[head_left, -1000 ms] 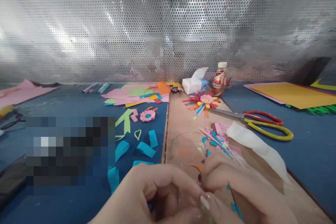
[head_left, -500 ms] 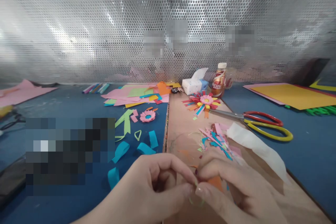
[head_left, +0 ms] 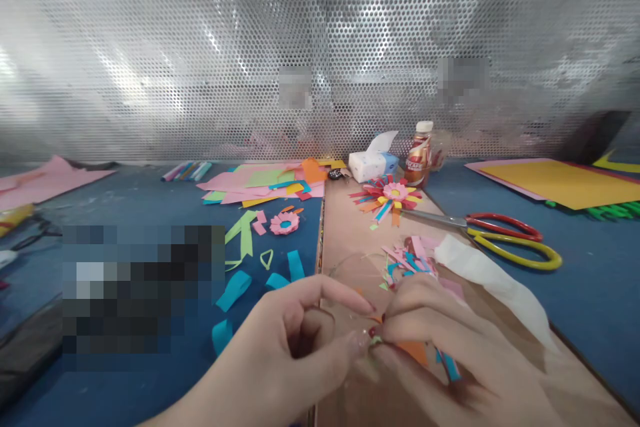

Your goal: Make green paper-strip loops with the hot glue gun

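Observation:
Low in the middle, a thin light green paper strip (head_left: pixel 375 341) is pinched between the thumb and fingers of my right hand (head_left: pixel 453 340). My left hand (head_left: pixel 295 340) is close beside it, index finger raised away from the thumb, the thumb tip near the strip; whether it touches cannot be made out. Under my right hand show an orange paper piece (head_left: pixel 415 351) and a blue and pink strip (head_left: pixel 449 365). Curled blue paper strips (head_left: pixel 234 290) lie left of my left hand, with a small green paper loop (head_left: pixel 267 259) and a pink paper flower (head_left: pixel 285 223) farther back.
Large scissors (head_left: pixel 510 243) rest at right beside white tissue (head_left: pixel 493 287). Paper scraps (head_left: pixel 407 263) lie beyond my right hand. Farther back stand a multicoloured paper flower (head_left: pixel 390 195), tissue pack (head_left: pixel 373 165) and bottle (head_left: pixel 419 157). Coloured sheets (head_left: pixel 270 180) lie before the perforated metal wall (head_left: pixel 250 47).
My left index finger has lifted off its thumb, parting the pinch at the green strip. My right hand keeps the strip. The whole view has shifted slightly.

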Motion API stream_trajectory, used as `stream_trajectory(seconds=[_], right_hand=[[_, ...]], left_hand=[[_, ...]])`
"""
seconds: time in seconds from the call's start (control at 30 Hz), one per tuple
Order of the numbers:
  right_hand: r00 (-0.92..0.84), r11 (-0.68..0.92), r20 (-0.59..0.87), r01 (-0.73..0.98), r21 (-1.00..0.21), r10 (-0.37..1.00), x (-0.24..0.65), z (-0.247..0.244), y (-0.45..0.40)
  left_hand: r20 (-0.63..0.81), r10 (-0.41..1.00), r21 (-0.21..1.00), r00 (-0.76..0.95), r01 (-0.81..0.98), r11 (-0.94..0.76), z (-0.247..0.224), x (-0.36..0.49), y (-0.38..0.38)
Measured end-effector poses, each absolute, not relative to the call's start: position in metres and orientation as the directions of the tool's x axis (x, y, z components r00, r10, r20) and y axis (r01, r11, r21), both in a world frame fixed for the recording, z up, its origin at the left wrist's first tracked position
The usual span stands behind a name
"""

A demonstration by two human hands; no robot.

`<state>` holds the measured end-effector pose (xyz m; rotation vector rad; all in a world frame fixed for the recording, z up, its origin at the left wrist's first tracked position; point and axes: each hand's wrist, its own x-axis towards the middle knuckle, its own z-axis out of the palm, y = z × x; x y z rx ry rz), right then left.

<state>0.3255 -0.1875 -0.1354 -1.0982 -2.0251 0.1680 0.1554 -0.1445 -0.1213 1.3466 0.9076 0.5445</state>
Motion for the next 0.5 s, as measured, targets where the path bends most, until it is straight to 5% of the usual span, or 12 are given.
stream_trajectory(seconds=[0.27, 0.5], right_hand=[[-0.594, 0.706, 0.651, 0.698, 0.124, 0.473, 0.348, -0.133, -0.187], [-0.529, 0.582, 0.653, 0.797, 0.162, 0.543, 0.333, -0.138, -0.208]], left_hand=[[-0.323, 0.649, 0.938, 0.689, 0.141, 0.317, -0.126, 0.151, -0.145], [-0.415, 0.473, 0.878, 0.777, 0.206, 0.431, -0.128, 0.153, -0.142]])
